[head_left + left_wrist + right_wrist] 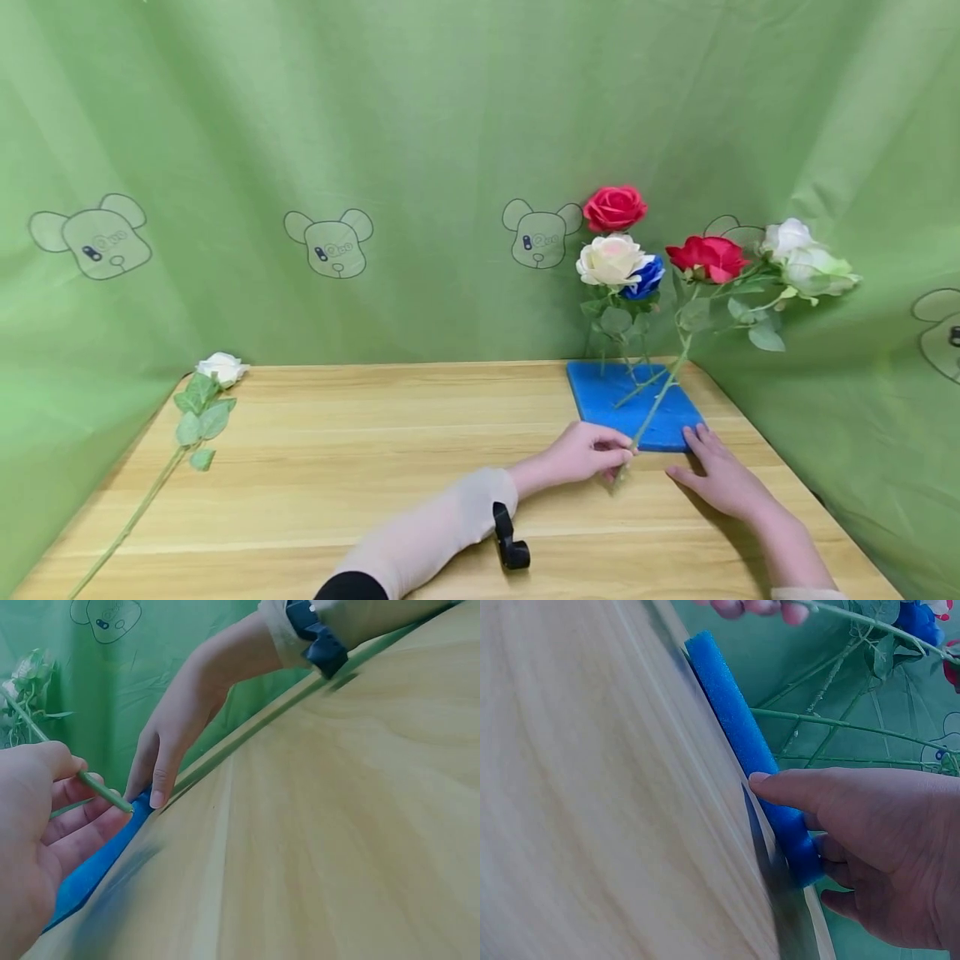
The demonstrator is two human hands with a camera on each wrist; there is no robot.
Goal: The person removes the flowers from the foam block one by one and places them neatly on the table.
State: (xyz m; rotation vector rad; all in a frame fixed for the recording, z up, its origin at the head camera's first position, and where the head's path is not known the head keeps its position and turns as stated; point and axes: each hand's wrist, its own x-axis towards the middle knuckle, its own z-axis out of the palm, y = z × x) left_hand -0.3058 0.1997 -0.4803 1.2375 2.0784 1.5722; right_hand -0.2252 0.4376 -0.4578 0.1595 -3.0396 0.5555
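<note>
My left hand (588, 454) pinches the lower stem of a red rose (708, 257) between thumb and fingers. The stem (105, 793) slants, its cut end free just past the fingertips, near the front edge of the blue foam board (637, 408). With fingers spread, my right hand (723, 479) touches the board's near right corner; its thumb (780, 787) lies against the front edge. Stems stand in the board, bearing another red rose (615, 208), a cream rose (611, 260), a blue rose (643, 277) and white-green flowers (817, 271) leaning right.
A white rose (221, 368) with a long leafy stem lies along the left side of the wooden table (375, 433). Green curtain (420, 125) printed with bear faces encloses the back and both sides. A black strap (510, 546) hangs at the left sleeve.
</note>
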